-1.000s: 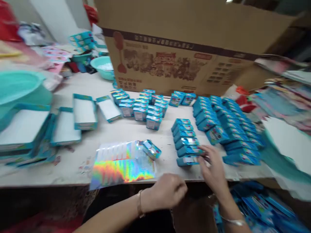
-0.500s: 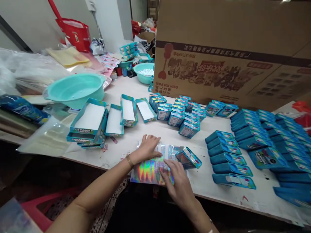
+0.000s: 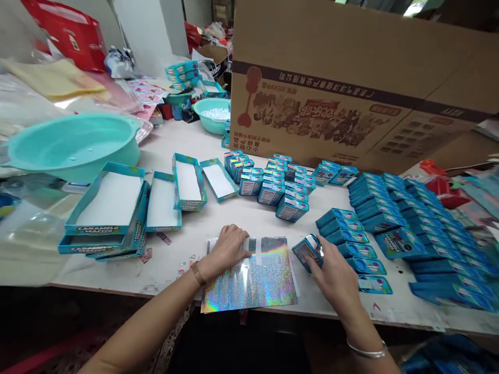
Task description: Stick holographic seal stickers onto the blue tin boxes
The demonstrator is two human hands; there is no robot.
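A shiny holographic sheet (image 3: 253,285) lies on the table in front of me, with a pale clear strip (image 3: 259,251) near its upper edge. My left hand (image 3: 228,249) rests on the sheet's upper left part, thumb apart from the fingers. Just right of the sheet, my right hand (image 3: 337,272) grips a small blue box (image 3: 304,251) between thumb and fingers; the box is tilted. Beyond that hand stands a row of similar blue boxes (image 3: 349,236), partly hidden by it.
Open caramelo trays (image 3: 97,229) with white liners stand at left, near a turquoise basin (image 3: 74,166). Small boxes (image 3: 271,193) are grouped at centre, and many more (image 3: 440,249) at right. A large cardboard carton (image 3: 351,57) blocks the back.
My right hand has moved right, off the sheet, and taken hold of the small box. My left hand stays on the sheet, now more fully uncovered. The view has shifted rightward.
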